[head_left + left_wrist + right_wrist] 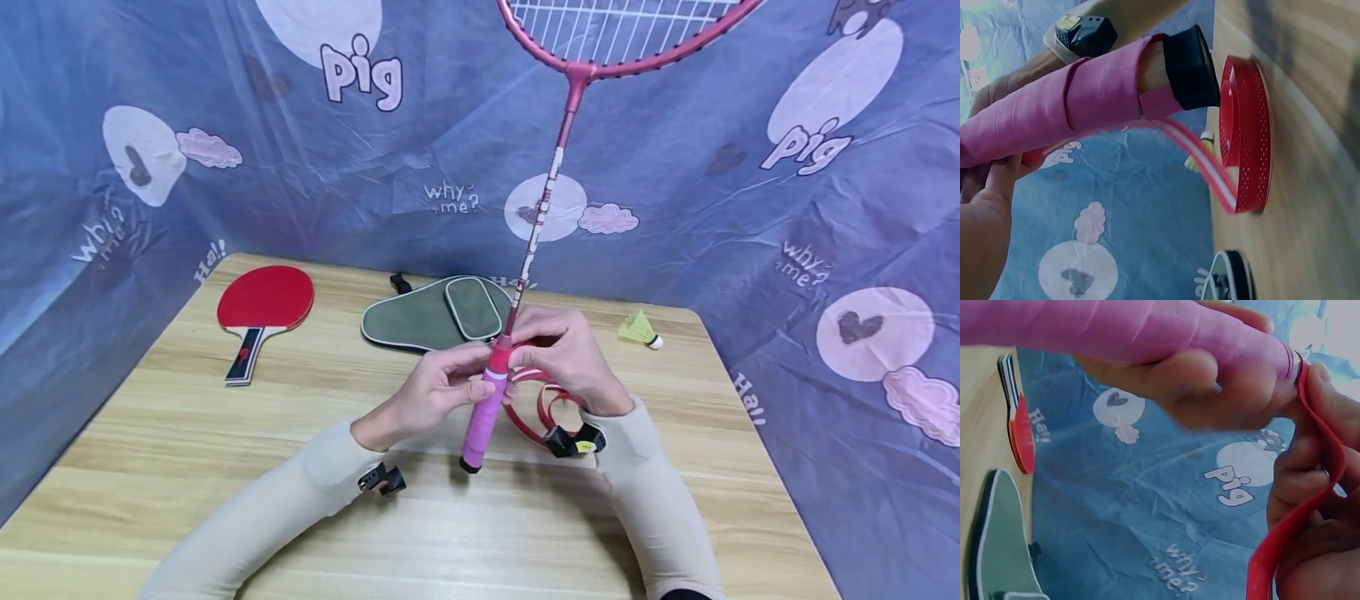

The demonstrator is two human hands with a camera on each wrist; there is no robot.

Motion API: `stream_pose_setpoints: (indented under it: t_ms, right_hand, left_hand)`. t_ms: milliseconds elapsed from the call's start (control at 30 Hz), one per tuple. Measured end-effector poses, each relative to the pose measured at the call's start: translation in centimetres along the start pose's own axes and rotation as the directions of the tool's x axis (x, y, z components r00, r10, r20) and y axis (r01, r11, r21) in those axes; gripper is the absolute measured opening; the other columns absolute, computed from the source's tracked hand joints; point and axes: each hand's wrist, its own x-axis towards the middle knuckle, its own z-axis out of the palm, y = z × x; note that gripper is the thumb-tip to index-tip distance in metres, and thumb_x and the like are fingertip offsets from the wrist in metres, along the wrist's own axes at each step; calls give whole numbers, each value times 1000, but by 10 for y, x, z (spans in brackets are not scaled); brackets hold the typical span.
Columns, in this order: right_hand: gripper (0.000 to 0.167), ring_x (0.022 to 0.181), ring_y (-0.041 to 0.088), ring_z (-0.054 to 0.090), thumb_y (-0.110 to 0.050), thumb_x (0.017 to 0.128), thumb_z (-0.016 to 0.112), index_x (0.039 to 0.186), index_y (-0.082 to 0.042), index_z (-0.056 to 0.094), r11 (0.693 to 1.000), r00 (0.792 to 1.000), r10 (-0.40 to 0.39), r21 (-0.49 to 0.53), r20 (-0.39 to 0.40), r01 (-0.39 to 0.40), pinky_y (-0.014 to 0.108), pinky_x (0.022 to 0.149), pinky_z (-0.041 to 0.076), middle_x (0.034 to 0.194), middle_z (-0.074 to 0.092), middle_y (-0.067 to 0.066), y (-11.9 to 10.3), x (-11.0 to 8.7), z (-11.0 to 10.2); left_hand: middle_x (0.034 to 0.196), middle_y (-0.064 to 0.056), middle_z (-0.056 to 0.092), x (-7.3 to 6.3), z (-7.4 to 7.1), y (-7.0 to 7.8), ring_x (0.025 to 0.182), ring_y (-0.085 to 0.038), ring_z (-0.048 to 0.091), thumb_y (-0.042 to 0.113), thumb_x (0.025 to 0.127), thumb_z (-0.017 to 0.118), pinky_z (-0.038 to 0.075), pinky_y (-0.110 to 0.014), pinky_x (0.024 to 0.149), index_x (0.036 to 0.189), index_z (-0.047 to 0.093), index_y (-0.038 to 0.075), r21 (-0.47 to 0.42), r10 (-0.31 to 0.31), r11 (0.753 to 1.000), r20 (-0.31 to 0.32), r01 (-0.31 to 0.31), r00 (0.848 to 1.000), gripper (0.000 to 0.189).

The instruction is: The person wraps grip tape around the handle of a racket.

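A badminton racket (542,208) is held upright, tilted a little to the right, with its handle end down and its strung head cut off at the top of the head view. My left hand (435,383) grips the handle with thumb and fingers near the top of its purple wrap (1147,328). Red perforated grip tape (1254,134) circles the handle's upper end. My right hand (566,350) pinches this tape close to the handle. The loose tape runs down through the right fingers to a coil on the table. A black cap (1191,69) ends the handle.
On the wooden table (337,550), a red table tennis bat (266,298) lies at the left. A green bat case (412,315) lies behind my hands. A yellow shuttlecock (637,328) is at the right. Printed blue cloth (450,142) hangs around the table.
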Motion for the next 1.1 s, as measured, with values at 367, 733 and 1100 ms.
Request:
stream_pose_setpoints:
  t_ms: [367, 733, 1100]
  right_hand:
    - [17, 72, 6, 61, -3, 79, 84, 86, 11, 76, 979, 971, -164, -148, -172, 139, 16, 59, 50, 79, 72, -6, 12, 3, 13]
    - [13, 66, 8, 58, -1, 75, 88, 85, -3, 81, 835, 928, -343, -498, -141, 233, 13, 57, 45, 73, 72, 7, 16, 2, 20]
    - [8, 66, 5, 52, -2, 81, 83, 87, -6, 81, 883, 978, -207, -438, -37, 170, 18, 52, 42, 75, 68, 4, 7, 0, 5]
  left_hand:
    - [105, -23, 69, -1, 20, -16, 91, -21, 74, -7, 80, 81, 64, -28, 80, 120, 67, -11, 447, 372, 874, -357, -194, 857, 43]
    - [94, -15, 71, -1, 17, -14, 84, -26, 75, 3, 76, 87, 63, -23, 78, 118, 71, -6, 560, 356, 826, -416, -73, 837, 46]
    - [114, -24, 69, -3, 18, -8, 103, -29, 73, -2, 86, 77, 63, -28, 84, 127, 65, -7, 256, 66, 966, -404, 44, 912, 43]
